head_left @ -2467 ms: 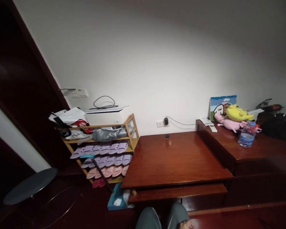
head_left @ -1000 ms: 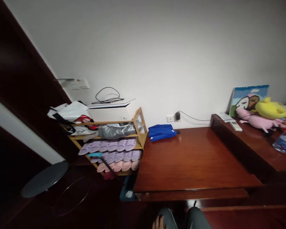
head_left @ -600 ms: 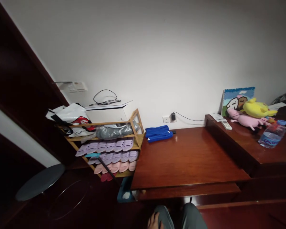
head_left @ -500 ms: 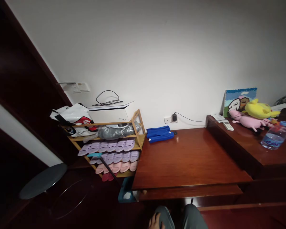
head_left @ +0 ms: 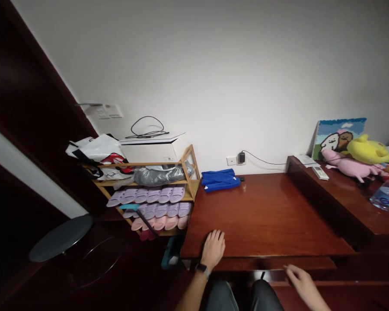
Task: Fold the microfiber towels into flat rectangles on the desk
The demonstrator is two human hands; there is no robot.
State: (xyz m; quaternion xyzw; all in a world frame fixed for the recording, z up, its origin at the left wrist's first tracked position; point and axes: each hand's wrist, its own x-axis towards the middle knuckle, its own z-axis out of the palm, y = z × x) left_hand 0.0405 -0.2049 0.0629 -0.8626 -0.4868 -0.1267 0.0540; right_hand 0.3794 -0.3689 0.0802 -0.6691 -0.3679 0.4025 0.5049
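My left hand (head_left: pixel 214 247), with a dark watch (head_left: pixel 202 268) at the wrist, lies palm down near the front edge of the brown wooden table (head_left: pixel 266 216). Its fingers are stretched forward and hold nothing. Just in front of that same edge, to the right, is my right hand (head_left: pixel 298 280). It looks a little blurred, its fingers point leftward, and I see nothing in it. A folded blue cloth (head_left: pixel 221 179) lies at the table's back left corner, apart from both hands.
Left of the table stands a wooden shoe rack (head_left: pixel 191 190) with purple and pink slippers and a white box (head_left: pixel 149 151). A round stool (head_left: pixel 61 237) is further left. Plush toys (head_left: pixel 369 150), a remote (head_left: pixel 320 173) and a water bottle (head_left: pixel 387 194) occupy the right-hand ledge.
My left hand has risen from my leg onto the table's front part. My right hand has come into view at the lower right. The view has shifted slightly.
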